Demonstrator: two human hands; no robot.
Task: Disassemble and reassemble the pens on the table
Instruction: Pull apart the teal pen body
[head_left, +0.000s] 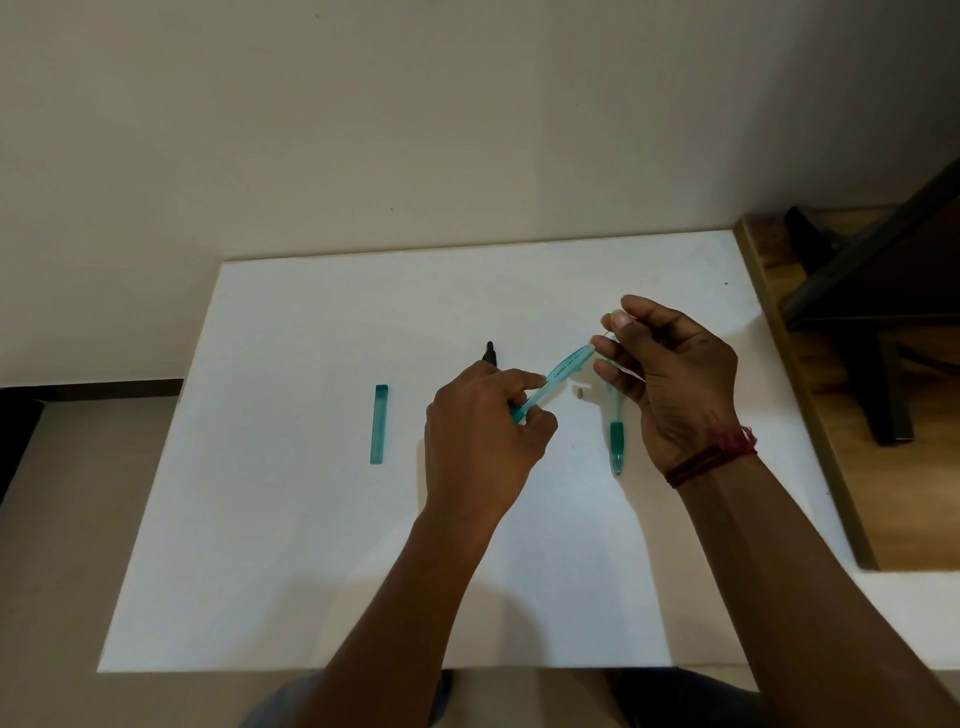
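Checker: Hands, report the state of each.

Observer: Left hand (483, 441) grips the lower end of a clear teal pen barrel (563, 366). Thumb and curled fingers close round it, and the forefinger lies along its side. The barrel is off the table (311, 571) and slants up and to the right, toward the right hand (670, 374).

Checker: Right hand?

Observer: Palm faces the camera. Thumb and forefinger pinch a thin rod (604, 331) at the barrel's upper end, and the other fingers are loosely curled behind it. The rod is possibly a refill or a lead; it is too fine to tell which. A red thread (711, 460) circles the right wrist.

Checker: Parts on the table?

Observer: Four items.
- A second pen (616, 439), teal with a green grip, lies just beside the right hand, and its upper part is hidden behind the palm.
- A small piece (579, 394) lies between the two hands, below the raised barrel.
- A black pen (490, 354) lies beyond the left hand, with only its far end showing.
- A flat teal strip (379, 423) lies well apart to the left, its long side running toward the person.
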